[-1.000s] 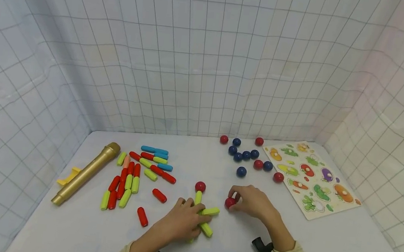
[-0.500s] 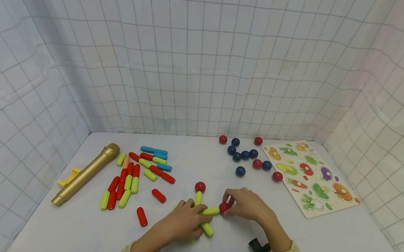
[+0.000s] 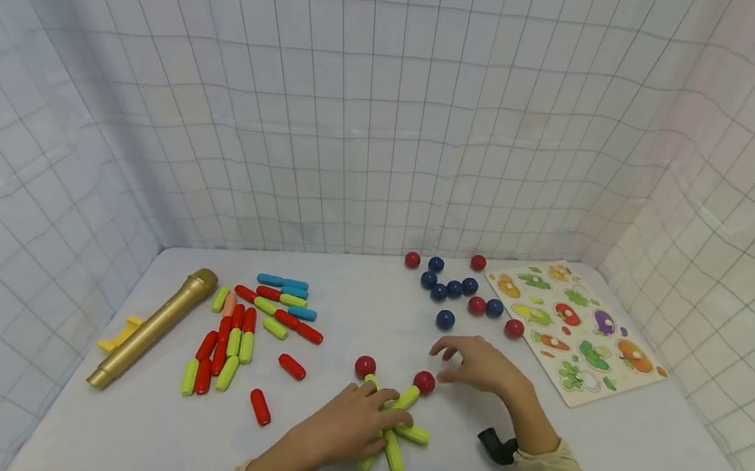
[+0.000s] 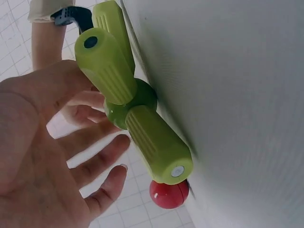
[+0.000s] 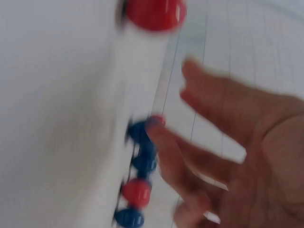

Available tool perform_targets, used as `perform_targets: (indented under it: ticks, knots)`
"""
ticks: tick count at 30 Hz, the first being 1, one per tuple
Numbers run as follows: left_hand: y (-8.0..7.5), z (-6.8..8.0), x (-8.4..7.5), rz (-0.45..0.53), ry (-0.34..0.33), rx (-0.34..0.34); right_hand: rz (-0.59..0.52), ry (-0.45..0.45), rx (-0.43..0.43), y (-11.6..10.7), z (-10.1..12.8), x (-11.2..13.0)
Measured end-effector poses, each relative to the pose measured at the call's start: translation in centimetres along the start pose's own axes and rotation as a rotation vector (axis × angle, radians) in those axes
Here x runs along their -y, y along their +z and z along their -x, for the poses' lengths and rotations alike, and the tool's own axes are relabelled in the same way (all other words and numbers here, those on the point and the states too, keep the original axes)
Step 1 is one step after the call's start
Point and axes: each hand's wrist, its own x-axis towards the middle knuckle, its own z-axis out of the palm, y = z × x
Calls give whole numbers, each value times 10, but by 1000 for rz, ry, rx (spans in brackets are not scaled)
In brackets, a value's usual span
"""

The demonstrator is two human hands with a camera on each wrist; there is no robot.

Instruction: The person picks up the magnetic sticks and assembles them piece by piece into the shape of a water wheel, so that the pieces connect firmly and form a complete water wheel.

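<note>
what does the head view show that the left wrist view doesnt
Only the head view shows the gold tube, the loose rods, the blue and red balls, the puzzle board and the right hand, open above the table. Only the left wrist view shows the green ball joining the green rods, and the open left palm. Both show the left hand by that rod star and a red ball on a rod's end.

head – above, looking down | wrists – close, table-level, sideways
</note>
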Motion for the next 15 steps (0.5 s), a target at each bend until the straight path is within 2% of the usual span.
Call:
perform_targets:
  ticks: [3, 5, 7, 10, 15]
  knots:
    - [0, 0, 0, -29, 49, -30, 92, 122, -184, -19, -5, -23]
    - [1, 0, 1, -39, 75, -25, 144, 201, -271, -28, -7, -39]
    - [3, 1, 1, -51, 86, -14, 158, 254, -290, -32, -9, -53]
    - [6, 2, 1, -78, 89, -9, 164, 273, -263, -30, -10, -68]
    - [6, 3, -3, -111, 115, -13, 104, 331, -267, -24, -3, -78]
